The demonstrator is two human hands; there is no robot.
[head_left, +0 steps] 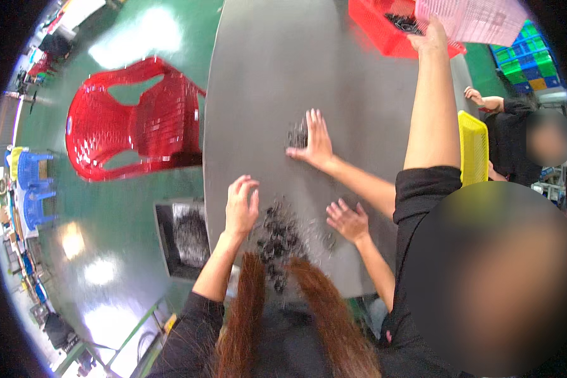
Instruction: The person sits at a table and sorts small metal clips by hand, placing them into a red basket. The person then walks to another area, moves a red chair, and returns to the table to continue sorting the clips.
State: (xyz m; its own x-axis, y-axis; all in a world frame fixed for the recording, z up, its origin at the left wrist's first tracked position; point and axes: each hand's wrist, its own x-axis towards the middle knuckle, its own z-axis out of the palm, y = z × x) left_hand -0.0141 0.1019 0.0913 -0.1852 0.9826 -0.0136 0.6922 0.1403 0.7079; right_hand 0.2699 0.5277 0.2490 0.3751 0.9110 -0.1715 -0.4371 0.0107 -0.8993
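Note:
A heap of small black parts (276, 236) lies on the grey table in front of me, with clearer, glossy-looking pieces (318, 236) along its right side. Their exact kind is too small to tell. My left hand (240, 206) hovers by the heap's upper left edge, fingers loosely bent and apart, nothing visible in it. To the right of the pieces, my right hand (349, 222) is spread open and holds nothing. Farther up the table, a co-worker's hand (315, 142) rests against a small cluster of dark parts (295, 135).
The co-worker's other hand (429, 38) grips a tilted pink basket (479, 20) over a red basket (373, 28) containing dark parts. A yellow basket (474, 148) stands at the table's right edge. Left of the table (258, 82) are a red chair (170, 116) and a dark bin (164, 233).

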